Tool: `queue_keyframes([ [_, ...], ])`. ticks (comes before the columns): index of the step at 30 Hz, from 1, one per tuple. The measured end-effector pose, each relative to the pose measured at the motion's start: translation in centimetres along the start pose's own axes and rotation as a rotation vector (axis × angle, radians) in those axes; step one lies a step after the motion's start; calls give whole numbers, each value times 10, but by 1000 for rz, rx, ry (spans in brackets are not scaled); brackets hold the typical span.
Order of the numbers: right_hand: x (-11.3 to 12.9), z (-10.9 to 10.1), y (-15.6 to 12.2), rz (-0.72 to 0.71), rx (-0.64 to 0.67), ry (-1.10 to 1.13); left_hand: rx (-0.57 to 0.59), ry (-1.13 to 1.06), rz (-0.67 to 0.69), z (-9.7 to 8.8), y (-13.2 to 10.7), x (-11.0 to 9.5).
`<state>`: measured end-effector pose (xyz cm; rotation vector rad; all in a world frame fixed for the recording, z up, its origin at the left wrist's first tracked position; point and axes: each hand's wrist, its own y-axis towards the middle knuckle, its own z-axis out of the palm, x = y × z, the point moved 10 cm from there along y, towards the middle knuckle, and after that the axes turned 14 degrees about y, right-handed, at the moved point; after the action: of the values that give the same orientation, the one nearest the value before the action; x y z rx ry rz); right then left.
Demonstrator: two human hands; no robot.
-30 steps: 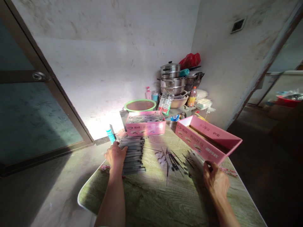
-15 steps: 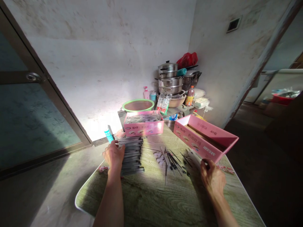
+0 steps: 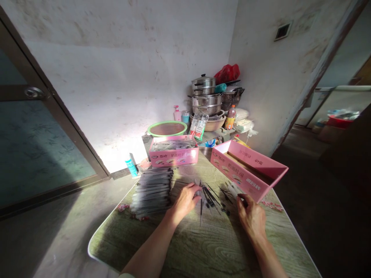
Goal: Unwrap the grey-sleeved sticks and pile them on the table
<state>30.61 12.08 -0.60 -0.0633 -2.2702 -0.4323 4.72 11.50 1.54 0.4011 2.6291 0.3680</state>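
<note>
My left hand (image 3: 185, 201) lies on the table beside the loose dark pen refills (image 3: 213, 195), its fingers curled over their left edge; what it grips, if anything, is hidden. To its left lies a neat stack of clear pen tubes (image 3: 152, 190), untouched. My right hand (image 3: 251, 218) rests at the right edge of the scattered refills, its fingers bent near the corner of the open pink box (image 3: 249, 170). A second pink box (image 3: 174, 150), filled with pens, stands behind the stack.
The table (image 3: 203, 247) has a wood-grain top with a white rim. Behind it are a green basin (image 3: 167, 128), stacked metal pots (image 3: 206, 96), bottles and a red bag. A glass door is on the left, a doorway on the right.
My left hand has left the stack of tubes and moved right to the loose refills. My right hand has shifted slightly left along the pink box's corner.
</note>
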Motion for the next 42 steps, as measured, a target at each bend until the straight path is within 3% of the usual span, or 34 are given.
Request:
queue_keyframes([
  [7,22,25,-9,-148,98,76,-18,-11,-5,-5,1,1],
  [14,55,54,-27,-322,269,60,7,10,44,5,0,-6],
  [23,66,64,-34,-316,351,6,26,66,131,14,2,-16],
  [31,66,66,-33,-325,364,85,-13,44,80,14,3,-7],
  [36,78,71,-40,-363,405,84,13,41,182,21,0,-21],
  [42,75,82,-41,-346,420,-56,19,40,228,25,-2,-32],
])
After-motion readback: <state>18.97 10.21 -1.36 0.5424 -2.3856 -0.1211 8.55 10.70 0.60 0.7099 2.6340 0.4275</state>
